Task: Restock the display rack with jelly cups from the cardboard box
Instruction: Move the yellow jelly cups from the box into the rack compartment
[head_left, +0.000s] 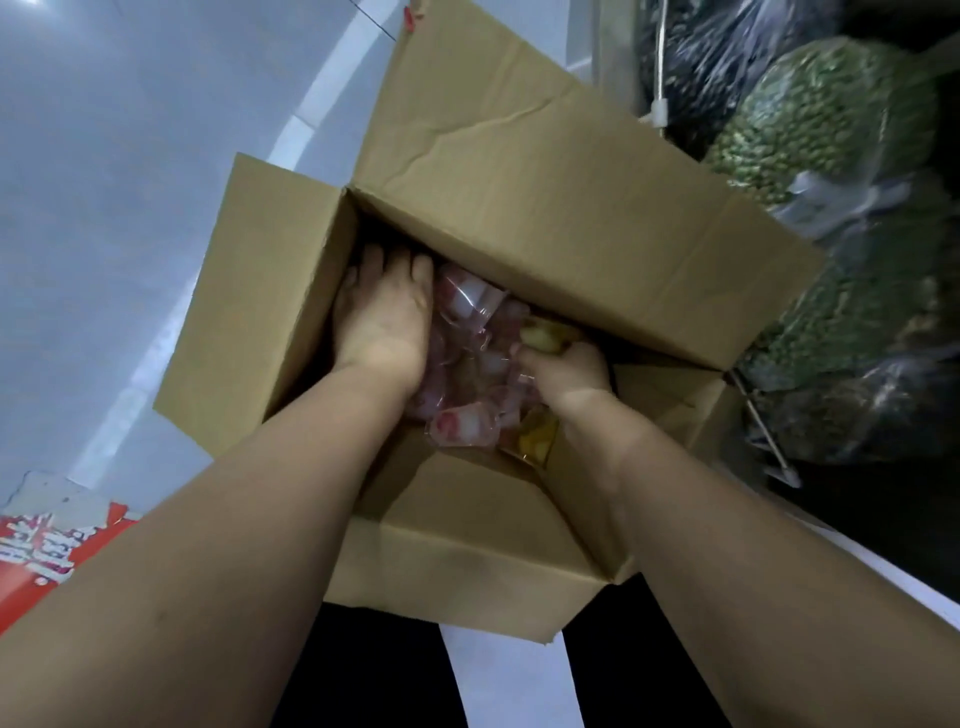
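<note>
Both hands reach into the open cardboard box (483, 218). The left hand (382, 317) lies flat, fingers straight, on the pink jelly cups (467, 364). At four o'clock from it, the right hand (569, 371) curls around a yellow jelly cup (540, 332).

Both hands in open cardboard box (519, 171) — left hand (382, 317) flat, right hand (569, 371) gripping jelly cups (467, 364)

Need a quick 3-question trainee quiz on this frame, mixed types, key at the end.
1. True or false: both hands are inside the cardboard box.
2. The left hand rests on: A) pink jelly cups B) the floor C) the green bags.
3. What colour is the jelly cup that the right hand grips?

Key: 1 true; 2 A; 3 yellow.
</note>
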